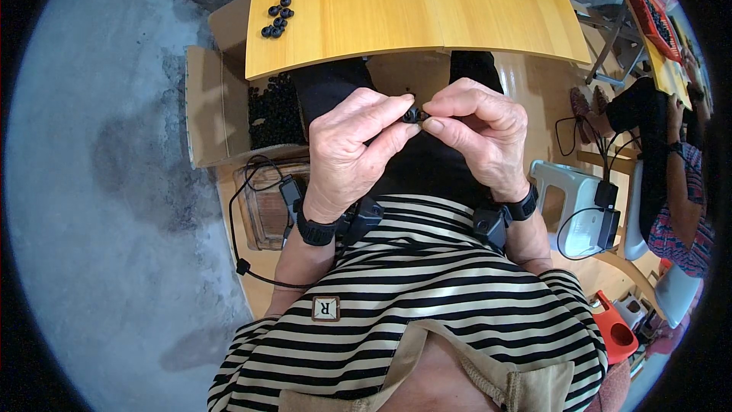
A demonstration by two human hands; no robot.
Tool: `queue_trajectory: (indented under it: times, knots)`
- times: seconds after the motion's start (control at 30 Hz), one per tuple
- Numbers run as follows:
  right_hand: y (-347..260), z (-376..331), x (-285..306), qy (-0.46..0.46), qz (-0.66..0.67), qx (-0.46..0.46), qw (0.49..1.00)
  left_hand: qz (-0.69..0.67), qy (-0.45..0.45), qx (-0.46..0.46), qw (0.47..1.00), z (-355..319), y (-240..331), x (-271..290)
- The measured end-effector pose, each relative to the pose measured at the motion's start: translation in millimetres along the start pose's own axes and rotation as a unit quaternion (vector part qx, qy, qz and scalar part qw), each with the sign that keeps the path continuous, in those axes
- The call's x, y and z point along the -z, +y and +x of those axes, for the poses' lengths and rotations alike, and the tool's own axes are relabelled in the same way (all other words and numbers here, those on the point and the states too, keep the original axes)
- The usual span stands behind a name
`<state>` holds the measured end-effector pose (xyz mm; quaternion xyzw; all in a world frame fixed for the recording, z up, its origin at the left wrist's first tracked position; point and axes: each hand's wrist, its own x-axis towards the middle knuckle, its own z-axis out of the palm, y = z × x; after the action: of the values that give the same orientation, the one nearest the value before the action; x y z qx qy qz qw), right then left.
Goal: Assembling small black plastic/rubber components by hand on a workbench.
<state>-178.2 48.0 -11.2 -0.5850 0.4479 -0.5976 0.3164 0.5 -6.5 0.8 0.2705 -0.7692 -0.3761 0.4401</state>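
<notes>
A small black ring [412, 115] is pinched between both hands below the table [396, 23] edge; its axis is too hidden to tell. It sits at three o'clock of the left hand [354, 145], nine o'clock of the right hand [480, 133].

Open brown cardboard box [217, 103] left of table, w/ black rings; small square shirt label [325, 308].
</notes>
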Motion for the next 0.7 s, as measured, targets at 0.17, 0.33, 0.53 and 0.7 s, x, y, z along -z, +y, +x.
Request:
queue_trajectory:
  times: [0.17,0.33,0.53,0.7]
  knots:
    - [-1.2,0.2,0.9,-0.008,-0.011,-0.012,1.000,0.042,-0.017,-0.015,0.999,0.6,2.3,0.3]
    - [4.1,2.8,5.7,-0.034,0.030,-0.035,0.998,0.048,-0.026,-0.040,0.998,1.1,2.4,-0.9]
    - [25.0,6.5,11.4,-0.098,0.368,-0.226,0.897,0.004,-0.036,-0.058,0.998,2.8,1.3,-4.1]
    - [28.2,6.1,10.0,-0.138,0.399,-0.271,0.865,-0.003,-0.044,-0.045,0.998,0.8,0.0,-2.0]
